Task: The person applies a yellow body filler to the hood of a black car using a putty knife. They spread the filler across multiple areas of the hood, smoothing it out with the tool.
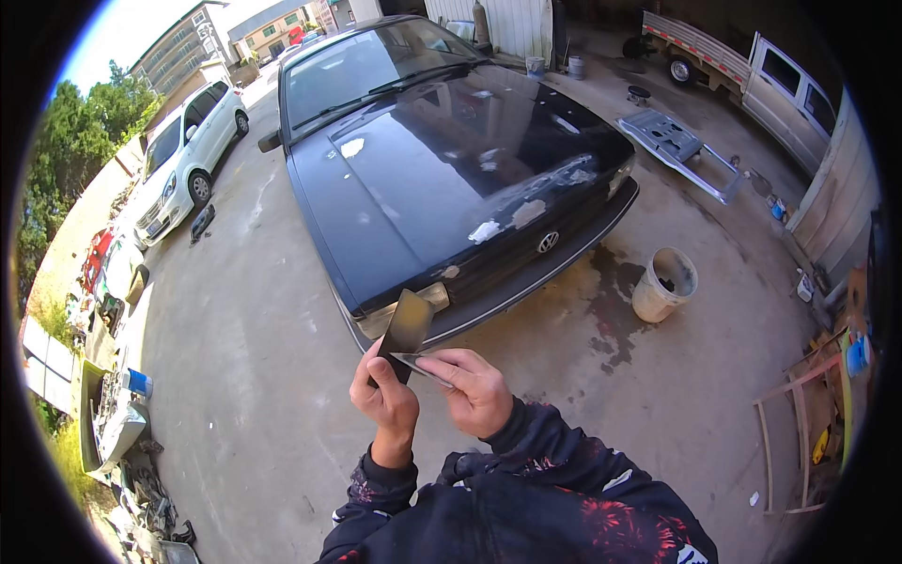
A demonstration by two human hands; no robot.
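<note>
My left hand (385, 401) is closed round a dark, flat rectangular plate (411, 320), its thumb on the face, and holds it up at a tilt. My right hand (473, 388) pinches a thin grey scraper (420, 368), whose tip meets the plate's lower part. Both hands are just in front of a black car (395, 240), near its headlight. White and grey filler patches mark the hood, including a white patch (484, 232) near its front edge and another white patch (352, 148) near the windshield. Whether any paste lies on the scraper I cannot tell.
A whitish bucket (648, 303) stands on the stained concrete at the right of the car's front. Beyond it lies a grey metal panel (662, 133). A wooden frame (799, 442) leans at the right. Scrap (141, 479) lines the left side, and a white van (183, 150) is parked behind.
</note>
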